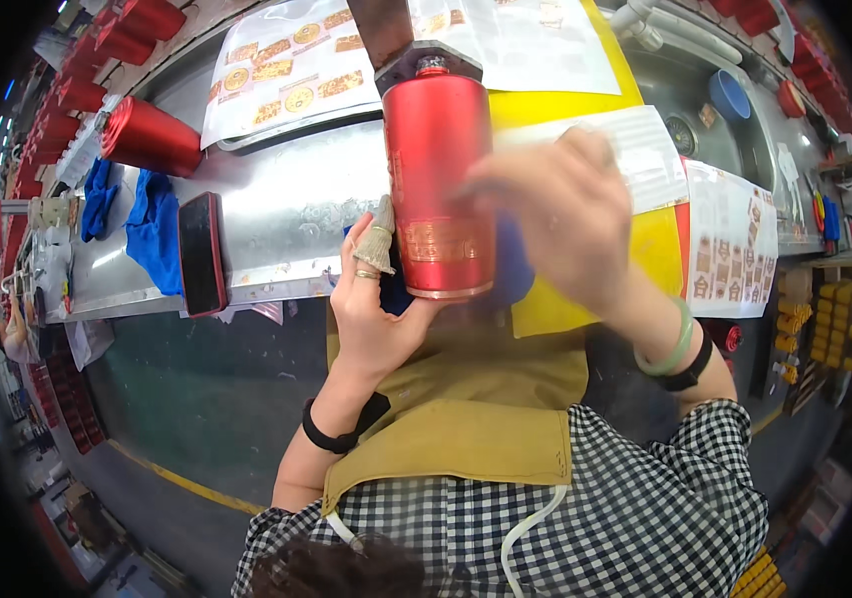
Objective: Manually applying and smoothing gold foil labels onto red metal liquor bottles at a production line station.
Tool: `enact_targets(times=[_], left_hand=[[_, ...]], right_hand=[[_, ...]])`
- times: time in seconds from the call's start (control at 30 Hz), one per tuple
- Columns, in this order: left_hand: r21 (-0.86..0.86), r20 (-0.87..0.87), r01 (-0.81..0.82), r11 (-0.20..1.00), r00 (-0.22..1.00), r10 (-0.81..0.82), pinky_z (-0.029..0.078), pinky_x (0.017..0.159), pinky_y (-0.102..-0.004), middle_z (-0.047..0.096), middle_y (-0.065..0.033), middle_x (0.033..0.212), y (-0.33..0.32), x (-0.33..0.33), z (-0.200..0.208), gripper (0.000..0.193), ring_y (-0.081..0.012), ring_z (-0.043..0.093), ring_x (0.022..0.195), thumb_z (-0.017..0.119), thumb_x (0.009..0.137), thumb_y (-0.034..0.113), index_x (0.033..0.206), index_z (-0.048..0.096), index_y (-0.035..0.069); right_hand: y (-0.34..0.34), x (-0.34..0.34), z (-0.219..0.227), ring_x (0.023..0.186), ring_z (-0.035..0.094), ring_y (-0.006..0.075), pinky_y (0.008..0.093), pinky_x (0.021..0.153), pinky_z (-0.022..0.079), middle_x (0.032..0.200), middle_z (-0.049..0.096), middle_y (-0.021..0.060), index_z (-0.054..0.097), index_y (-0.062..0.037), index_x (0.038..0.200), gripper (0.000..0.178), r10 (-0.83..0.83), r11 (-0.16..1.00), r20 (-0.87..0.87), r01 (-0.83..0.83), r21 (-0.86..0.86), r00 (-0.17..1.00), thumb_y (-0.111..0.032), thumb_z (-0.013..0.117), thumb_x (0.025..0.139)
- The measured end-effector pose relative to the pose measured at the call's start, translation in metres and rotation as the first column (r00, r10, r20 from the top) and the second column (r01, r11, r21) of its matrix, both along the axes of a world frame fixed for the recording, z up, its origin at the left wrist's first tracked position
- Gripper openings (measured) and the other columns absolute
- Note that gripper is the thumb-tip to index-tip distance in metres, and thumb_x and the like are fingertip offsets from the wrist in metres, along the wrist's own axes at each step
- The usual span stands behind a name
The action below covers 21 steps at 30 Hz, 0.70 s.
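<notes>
a phone (202, 254) lies just beside a crumpled blue cloth (154, 234)

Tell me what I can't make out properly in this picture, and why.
All in the head view:
Right hand: blurred, so whether it holds anything is unclear.
Red bottle: its far side faces away from the camera; the right hand covers part of its near side.
Left hand: partly hidden by the bottle.
Blue material: mostly hidden behind the bottle.
Brown bar: cut off by the upper edge.
</notes>
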<state>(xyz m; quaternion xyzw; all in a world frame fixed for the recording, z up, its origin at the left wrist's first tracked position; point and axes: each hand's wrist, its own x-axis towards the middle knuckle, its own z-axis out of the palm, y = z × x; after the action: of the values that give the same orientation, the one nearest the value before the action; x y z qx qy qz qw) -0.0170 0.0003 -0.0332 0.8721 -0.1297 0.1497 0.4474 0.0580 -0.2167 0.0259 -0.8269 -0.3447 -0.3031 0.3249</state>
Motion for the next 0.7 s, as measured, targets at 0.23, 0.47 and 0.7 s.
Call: enact_targets(times=[0.23, 0.47, 0.7], left_hand=[[-0.057, 0.064, -0.017, 0.998, 0.998, 0.021, 0.05, 0.102, -0.045, 0.066, -0.0228, 0.129, -0.001, 0.0, -0.006, 0.069, -0.0423, 0.06, 0.125, 0.089, 0.074, 0.013, 0.134, 0.061, -0.006], [0.185, 0.319, -0.104, 0.977, 0.947, 0.041, 0.049, 0.099, -0.0458, 0.063, -0.0154, 0.137, -0.011, -0.012, -0.003, 0.052, -0.0358, 0.061, 0.121, 0.088, 0.074, 0.009, 0.124, 0.073, 0.01], [0.376, 0.167, -0.151, 0.915, 0.982, 0.093, 0.043, 0.103, -0.0482, 0.047, -0.0171, 0.148, -0.035, -0.017, 0.014, 0.06, -0.0382, 0.049, 0.129, 0.091, 0.073, 0.014, 0.129, 0.074, 0.025]], right_hand=[[-0.004, -0.039, -0.004, 0.08, 0.065, 0.0119, 0.0317, 0.074, 0.047, 0.096, 0.072, 0.0003, 0.074, -0.0117, 0.096, 0.017, 0.203, 0.979, -0.012, -0.204, -0.021, 0.979, -0.013, 0.077, 0.08], [-0.029, -0.021, 0.006, 0.082, 0.072, 0.0215, 0.0293, 0.074, 0.056, 0.092, 0.072, 0.0129, 0.066, 0.0001, 0.112, 0.019, -0.165, 0.927, -0.359, 0.269, 0.262, 0.919, -0.003, 0.072, 0.094], [-0.021, -0.023, 0.007, 0.081, 0.071, 0.021, 0.0304, 0.073, 0.055, 0.093, 0.073, 0.0119, 0.068, -0.0011, 0.109, 0.019, -0.14, 0.927, -0.404, 0.262, 0.267, 0.904, -0.004, 0.075, 0.092]])
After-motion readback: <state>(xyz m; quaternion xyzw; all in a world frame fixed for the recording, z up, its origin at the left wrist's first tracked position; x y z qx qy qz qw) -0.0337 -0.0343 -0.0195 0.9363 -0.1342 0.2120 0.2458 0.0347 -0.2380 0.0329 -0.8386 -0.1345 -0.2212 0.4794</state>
